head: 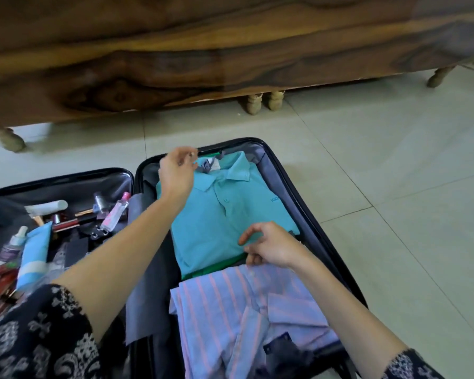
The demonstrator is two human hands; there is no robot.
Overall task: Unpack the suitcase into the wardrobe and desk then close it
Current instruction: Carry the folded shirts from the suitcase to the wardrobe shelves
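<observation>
An open black suitcase [307,187] lies on the floor. Its right half holds a folded teal polo shirt [219,212] and, nearer me, a crumpled lilac shirt with pink stripes [230,305]. My left hand [175,175] hovers over the polo's collar corner with fingers loosely curled, holding nothing I can see. My right hand [268,246] hangs over the polo's lower hem, fingers relaxed and bent. The left half [66,184] holds several toiletries: small bottles [115,212], tubes and a light blue pouch [34,255].
A dark wooden piece of furniture [203,50] on short turned legs [260,101] stands just beyond the suitcase. Pale floor tiles [394,187] stretch to the right. A grey lining flap [145,283] lies across the suitcase hinge.
</observation>
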